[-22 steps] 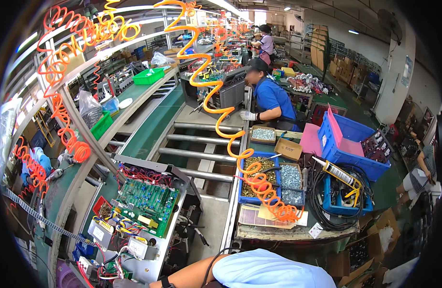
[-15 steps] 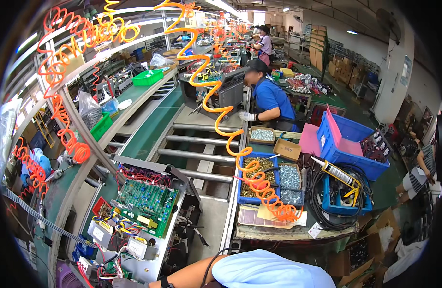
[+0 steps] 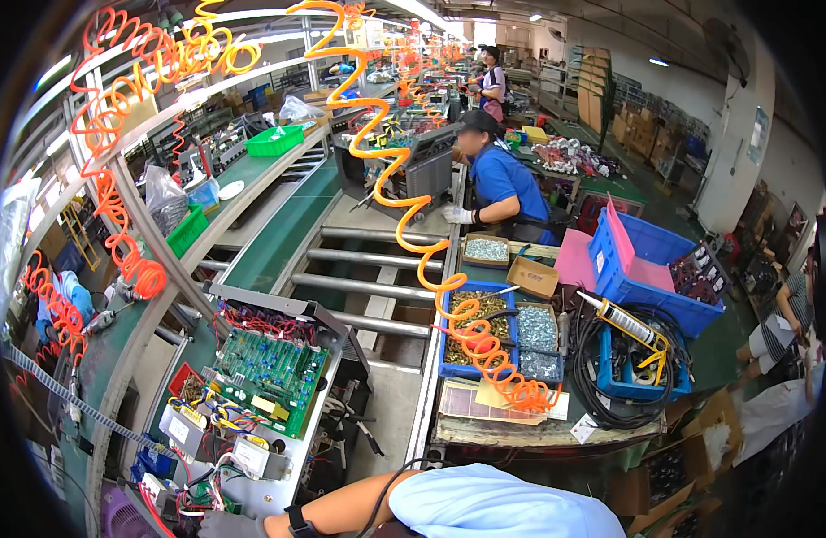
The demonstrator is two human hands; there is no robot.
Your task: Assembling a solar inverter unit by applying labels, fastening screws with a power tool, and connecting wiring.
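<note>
My right hand (image 3: 229, 525), in a grey glove, is at the lower edge beside the near end of an opened machine chassis (image 3: 271, 496). Its fingers are partly cut off by the picture's edge, so their grip does not show. Close to the glove lie red and white wires and a small green board (image 3: 203, 492). The chassis carries a large green circuit board (image 3: 268, 372), a white-labelled transformer (image 3: 182, 430) and a metal-cased block (image 3: 256, 458) among bundled wires. A black band circles my right wrist. My left hand is out of sight.
A roller conveyor (image 3: 377, 287) runs away ahead. On the right bench are blue screw bins (image 3: 445, 363), a sealant gun (image 3: 628, 321) and coiled black cable (image 3: 582, 394). Orange coiled hoses (image 3: 364, 134) hang overhead. A co-worker in blue (image 3: 504, 179) stands by another machine.
My right glove has come further into the picture and slightly left, beside the chassis wires. The view has shifted a little. A person far back has straightened up.
</note>
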